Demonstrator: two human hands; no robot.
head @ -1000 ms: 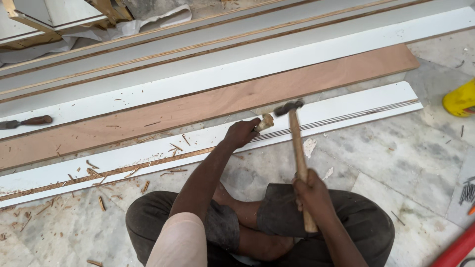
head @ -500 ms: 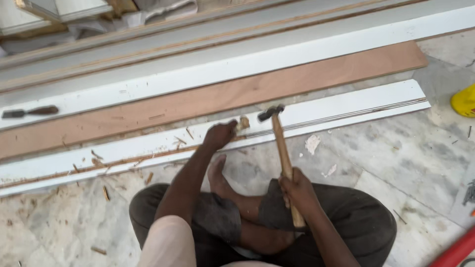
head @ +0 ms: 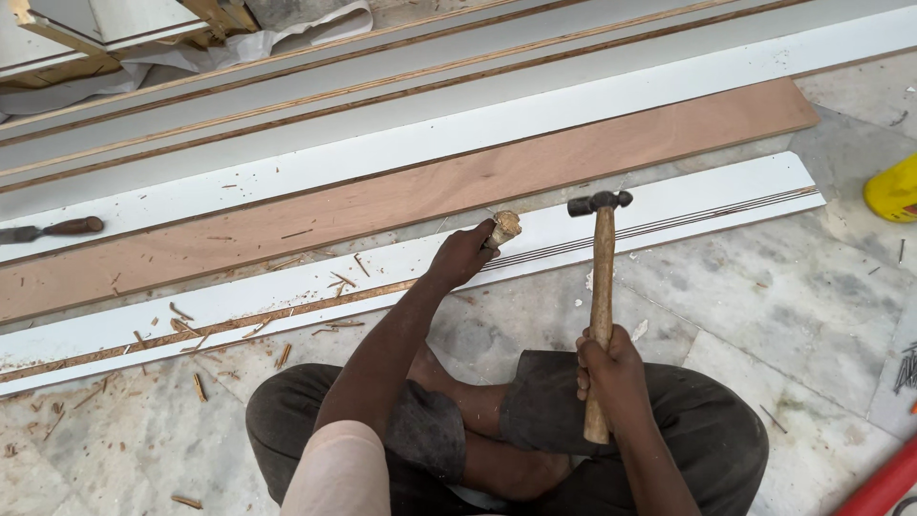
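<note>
My left hand point(head: 465, 256) grips a chisel with a worn wooden handle point(head: 503, 227), its tip set on the groove of a long white board point(head: 669, 215) lying on the floor. In my right hand point(head: 608, 371) is a hammer point(head: 602, 287) with a wooden shaft, held upright. Its dark metal head point(head: 600, 203) hangs just right of the chisel handle, a short gap apart. I sit cross-legged on the floor in dark trousers point(head: 688, 430), right behind the board.
A brown plywood plank point(head: 382, 205) and several long white boards point(head: 535, 115) lie beyond. A second chisel point(head: 53, 230) rests at far left. Wood chips point(head: 196, 330) litter the floor. A yellow container point(head: 893, 188) sits right; nails point(head: 906, 368) and a red bar point(head: 884, 487) are at lower right.
The hammer head has swung from beside the chisel handle to a raised spot a little to its right. My left hand keeps the chisel on the groove.
</note>
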